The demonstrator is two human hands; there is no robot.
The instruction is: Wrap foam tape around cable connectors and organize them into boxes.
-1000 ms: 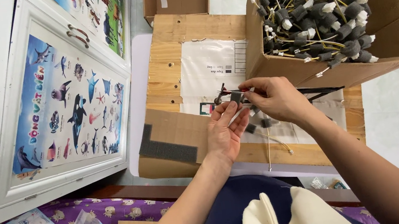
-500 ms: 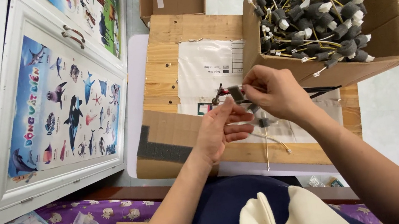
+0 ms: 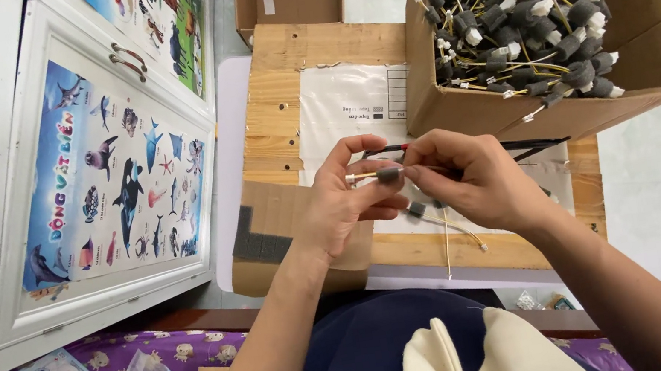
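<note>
My left hand [image 3: 347, 199] and my right hand [image 3: 467, 179] meet over a wooden board [image 3: 277, 98]. Between the fingertips of both sits a thin wire with a small grey foam sleeve [image 3: 388, 175] on it; its bare metal tip sticks out to the left. My right hand also grips a bundle of black and red wires [image 3: 533, 146] that runs off to the right. Another foam-sleeved wire [image 3: 441, 219] lies on the board just below my hands.
An open cardboard box [image 3: 545, 104] full of foam-sleeved wires stands at the upper right. A white paper sheet [image 3: 345, 106] lies on the board. A dark foam piece [image 3: 259, 243] rests on cardboard at the left. A cabinet door with a sea-animal poster [image 3: 101, 179] is further left.
My hands have closed in on each other, and the foam sleeve now sits between both sets of fingertips. The view has shifted slightly.
</note>
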